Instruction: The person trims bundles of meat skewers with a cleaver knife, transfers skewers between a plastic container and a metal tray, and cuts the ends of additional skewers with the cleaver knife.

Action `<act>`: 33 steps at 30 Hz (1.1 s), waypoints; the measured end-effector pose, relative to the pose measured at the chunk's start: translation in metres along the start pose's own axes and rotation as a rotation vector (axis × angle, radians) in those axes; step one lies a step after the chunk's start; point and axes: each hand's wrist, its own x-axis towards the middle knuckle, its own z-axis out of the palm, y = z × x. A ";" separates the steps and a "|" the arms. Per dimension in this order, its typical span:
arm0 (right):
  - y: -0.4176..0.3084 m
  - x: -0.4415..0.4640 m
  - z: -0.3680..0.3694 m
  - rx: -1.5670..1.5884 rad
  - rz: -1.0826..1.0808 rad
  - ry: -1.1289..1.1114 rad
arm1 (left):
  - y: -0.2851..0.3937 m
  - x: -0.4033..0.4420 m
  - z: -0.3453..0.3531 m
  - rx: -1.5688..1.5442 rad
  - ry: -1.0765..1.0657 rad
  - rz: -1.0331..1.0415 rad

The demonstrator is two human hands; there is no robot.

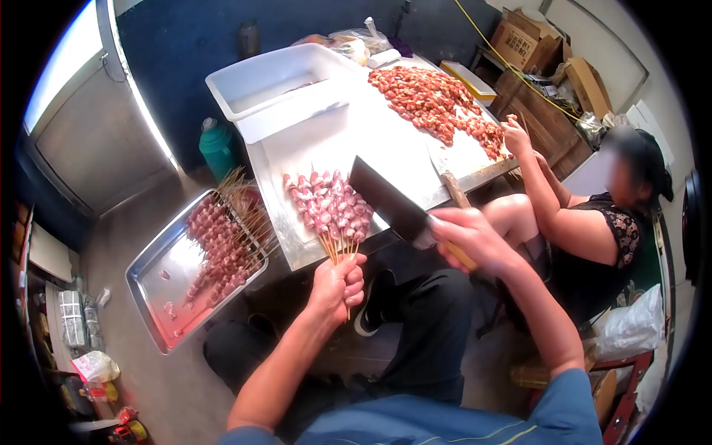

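Observation:
My left hand (337,288) is closed around the lower ends of a bunch of wooden skewers. The meat skewers (330,202) fan out side by side over the near left edge of the white table (274,159), pale pink pieces threaded on them. My right hand (475,241) grips a cleaver (389,196) by its yellowish handle. Its broad dark blade is tilted, with its far end close to the right side of the skewered meat. Whether blade and meat touch, I cannot tell.
Left of the table, a metal tray (159,271) holds several finished skewers. A white plastic tub (222,96) stands at the table's back. Reddish meat pieces (430,96) are heaped at the right, near another knife (454,189). A co-worker (593,222) sits on the right. A green thermos (215,148) stands behind.

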 end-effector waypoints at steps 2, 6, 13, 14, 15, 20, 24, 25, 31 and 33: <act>-0.001 -0.034 -0.012 0.020 0.036 0.036 | 0.000 0.000 -0.001 -0.009 -0.008 -0.004; -0.005 -0.048 -0.017 -0.040 -0.017 0.108 | 0.000 0.000 -0.001 -0.014 -0.014 -0.014; -0.020 0.046 0.015 0.011 -0.230 0.209 | 0.001 -0.002 -0.001 0.019 0.005 -0.003; -0.015 0.050 0.014 -0.053 -0.147 0.120 | 0.000 -0.001 -0.003 0.007 -0.003 0.006; -0.012 0.051 0.011 -0.118 -0.062 0.031 | 0.000 -0.001 -0.004 -0.007 -0.012 0.013; -0.009 -0.024 -0.009 -0.023 0.033 0.085 | 0.001 -0.004 -0.003 -0.002 0.003 0.000; -0.002 -0.030 -0.017 0.048 -0.003 0.132 | 0.000 -0.003 -0.006 0.000 -0.003 0.001; -0.005 -0.023 -0.014 0.071 -0.033 0.161 | 0.000 -0.002 -0.007 -0.001 -0.003 0.006; -0.031 0.063 0.025 0.085 -0.219 0.167 | -0.001 0.001 -0.007 0.008 -0.012 0.014; -0.027 0.063 0.021 -0.008 -0.161 0.083 | 0.000 0.002 -0.007 -0.005 -0.022 0.025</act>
